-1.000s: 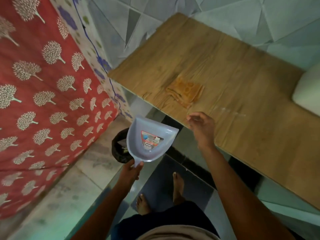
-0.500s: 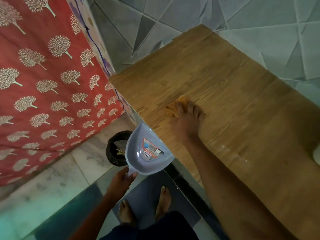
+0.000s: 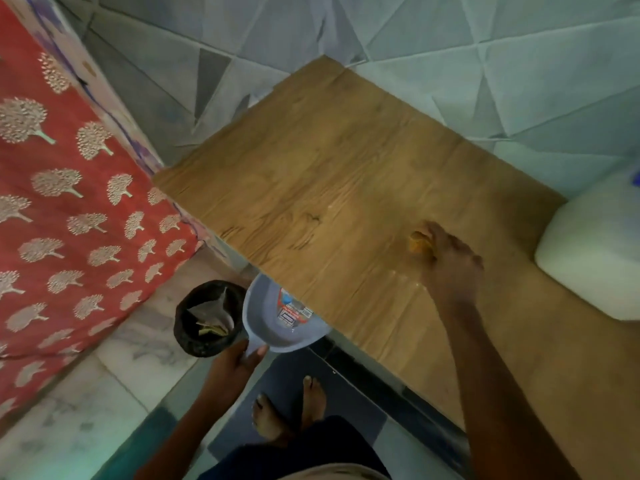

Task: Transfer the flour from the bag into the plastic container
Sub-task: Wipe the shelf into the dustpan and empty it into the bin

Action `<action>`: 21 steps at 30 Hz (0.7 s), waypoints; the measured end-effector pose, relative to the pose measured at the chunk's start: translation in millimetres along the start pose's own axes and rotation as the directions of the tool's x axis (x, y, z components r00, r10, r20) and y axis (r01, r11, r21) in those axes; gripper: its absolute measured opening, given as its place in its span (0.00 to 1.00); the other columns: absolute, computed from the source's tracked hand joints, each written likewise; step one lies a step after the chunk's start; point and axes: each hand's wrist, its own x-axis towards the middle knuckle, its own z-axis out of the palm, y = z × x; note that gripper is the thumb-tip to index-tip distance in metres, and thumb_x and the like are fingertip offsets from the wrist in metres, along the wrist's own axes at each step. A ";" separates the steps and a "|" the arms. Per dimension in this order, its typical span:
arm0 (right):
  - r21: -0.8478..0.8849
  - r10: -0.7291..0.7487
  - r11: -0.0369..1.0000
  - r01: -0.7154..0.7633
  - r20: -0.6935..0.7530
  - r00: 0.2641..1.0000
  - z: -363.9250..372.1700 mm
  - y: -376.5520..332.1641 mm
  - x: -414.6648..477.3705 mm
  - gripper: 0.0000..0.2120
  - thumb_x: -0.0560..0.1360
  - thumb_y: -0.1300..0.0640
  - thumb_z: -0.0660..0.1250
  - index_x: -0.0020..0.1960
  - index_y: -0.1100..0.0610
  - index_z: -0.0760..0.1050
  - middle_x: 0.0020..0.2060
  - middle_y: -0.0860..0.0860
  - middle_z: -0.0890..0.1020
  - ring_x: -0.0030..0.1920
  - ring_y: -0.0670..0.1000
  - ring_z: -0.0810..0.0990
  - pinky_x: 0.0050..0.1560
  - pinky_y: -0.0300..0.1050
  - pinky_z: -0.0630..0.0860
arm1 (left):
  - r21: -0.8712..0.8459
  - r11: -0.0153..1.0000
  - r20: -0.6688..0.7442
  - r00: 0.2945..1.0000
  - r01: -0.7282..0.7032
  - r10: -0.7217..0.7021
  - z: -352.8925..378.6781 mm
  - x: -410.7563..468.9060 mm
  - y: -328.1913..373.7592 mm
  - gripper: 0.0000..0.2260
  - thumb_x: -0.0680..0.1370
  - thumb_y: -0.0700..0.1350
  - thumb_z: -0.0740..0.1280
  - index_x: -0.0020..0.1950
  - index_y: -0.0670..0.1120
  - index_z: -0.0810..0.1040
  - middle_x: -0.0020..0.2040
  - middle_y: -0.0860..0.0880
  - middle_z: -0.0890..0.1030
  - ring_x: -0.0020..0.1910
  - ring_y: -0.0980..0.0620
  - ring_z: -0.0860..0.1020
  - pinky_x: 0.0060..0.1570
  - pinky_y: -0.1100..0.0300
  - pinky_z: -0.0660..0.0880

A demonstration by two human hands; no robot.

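My right hand (image 3: 450, 265) lies on the wooden tabletop (image 3: 329, 202) and presses down on an orange cloth (image 3: 419, 243), most of which is hidden under the fingers. My left hand (image 3: 235, 360) grips the handle of a pale blue dustpan (image 3: 277, 322), held just below the table's front edge, its far part tucked under the edge. A white plastic container (image 3: 592, 261) stands at the right end of the table, cut off by the frame. A faint streak of white powder (image 3: 403, 278) shows on the wood beside my right hand.
A small black bin (image 3: 206, 318) with scraps inside stands on the marble floor left of the dustpan. A red cloth with a tree pattern (image 3: 69, 220) hangs on the left. Grey tiled wall (image 3: 485, 71) runs behind the table. My bare feet (image 3: 291, 410) stand on a dark mat.
My right hand reached the orange cloth and slid it to the right along the table, towards the white container. The dustpan moved up under the table's front edge.
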 end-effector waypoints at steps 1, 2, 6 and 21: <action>-0.037 0.081 0.996 -0.081 0.022 0.996 0.5 30.4 -11.5 0.24 0.75 0.45 0.66 0.70 0.47 0.70 0.56 0.55 0.83 0.53 0.60 0.82 0.56 0.58 0.74 | 0.006 0.999 0.024 0.999 -0.040 0.040 0.5 0.4 3.8 0.09 0.81 0.49 0.68 0.41 0.54 0.76 0.29 0.60 0.78 0.31 0.63 0.76 0.36 0.61 0.70; -0.057 0.164 0.985 -0.161 0.061 0.985 4.0 55.4 -22.5 0.25 0.74 0.45 0.68 0.70 0.47 0.70 0.59 0.55 0.82 0.59 0.60 0.80 0.62 0.62 0.70 | 0.008 0.998 0.038 0.997 -0.069 0.069 0.9 0.2 4.4 0.09 0.81 0.47 0.68 0.41 0.53 0.77 0.30 0.61 0.79 0.31 0.64 0.76 0.36 0.63 0.70; -0.001 0.296 0.954 -0.300 0.165 0.941 25.9 98.4 -55.3 0.25 0.78 0.44 0.62 0.74 0.44 0.64 0.70 0.55 0.73 0.71 0.61 0.67 0.71 0.71 0.59 | -0.014 0.995 0.043 0.994 -0.100 0.100 7.2 -0.3 4.1 0.07 0.81 0.42 0.68 0.45 0.54 0.77 0.32 0.63 0.80 0.32 0.66 0.77 0.35 0.67 0.71; 0.676 -0.294 0.734 0.068 0.226 0.929 28.3 -123.2 -118.8 0.21 0.74 0.57 0.64 0.67 0.54 0.74 0.57 0.51 0.82 0.56 0.46 0.80 0.64 0.52 0.75 | -0.190 0.981 0.057 0.997 -0.048 0.060 18.3 -10.7 1.1 0.15 0.79 0.46 0.71 0.35 0.42 0.73 0.26 0.45 0.76 0.21 0.52 0.72 0.25 0.60 0.68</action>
